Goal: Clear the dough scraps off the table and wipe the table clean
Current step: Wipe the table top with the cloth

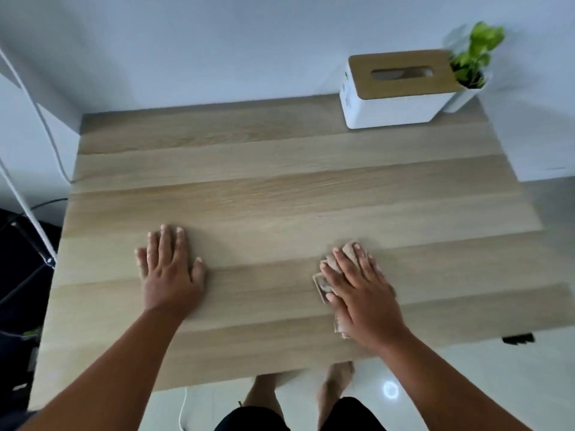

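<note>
A beige cloth (348, 256) is pressed flat onto the table (280, 181) beneath the right hand (361, 293), whose fingers are spread straight over it. The cloth's long axis appears to run from wrist toward fingertips, though most is hidden. The left hand (171, 272) is laid flat, holding nothing, well to its left. No dough scraps are seen; unwiped surface is judged to lie beyond the fingertips.
</note>
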Available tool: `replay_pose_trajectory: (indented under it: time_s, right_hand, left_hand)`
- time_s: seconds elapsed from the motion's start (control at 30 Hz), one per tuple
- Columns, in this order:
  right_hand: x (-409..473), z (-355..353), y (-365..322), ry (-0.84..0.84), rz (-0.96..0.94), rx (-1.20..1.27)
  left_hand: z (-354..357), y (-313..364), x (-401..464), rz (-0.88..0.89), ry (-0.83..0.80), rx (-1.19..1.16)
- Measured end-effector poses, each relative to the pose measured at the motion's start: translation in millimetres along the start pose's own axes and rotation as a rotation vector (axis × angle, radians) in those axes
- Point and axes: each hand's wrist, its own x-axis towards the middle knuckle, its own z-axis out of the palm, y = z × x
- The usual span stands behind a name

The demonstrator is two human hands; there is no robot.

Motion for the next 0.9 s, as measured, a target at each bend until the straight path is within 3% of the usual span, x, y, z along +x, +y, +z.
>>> replay_pose_trajectory:
  time_s: [0.17,0.3,0.37,0.47,0.6,0.7,0.9]
  right_hand:
    - [1,-31,101,-0.046,0.281,-0.007]
    - [46,-40,102,0.023,0.507,0.033]
    - [57,-37,85,0.031,0.435,0.059]
    - [40,-29,69,0.02,0.169,0.058]
    - [-15,-18,90,0.013,-0.012,0.065]
    - [-60,-21,134,0.03,0.03,0.049]
    - [-121,-44,246,0.065,0.329,0.013]
  left_hand:
    - [25,98,-41,0.241,-0.039,-0.011]
    - [46,175,-70,0.377,-0.074,-0.022]
    - [53,200,-76,0.365,-0.077,-0.028]
    - [58,219,-76,0.338,-0.059,-0.038]
    - [63,238,-71,0.34,-0.035,-0.016]
    - [69,262,-68,0.327,-0.032,-0.007]
    - [80,279,-65,0.245,-0.018,0.037]
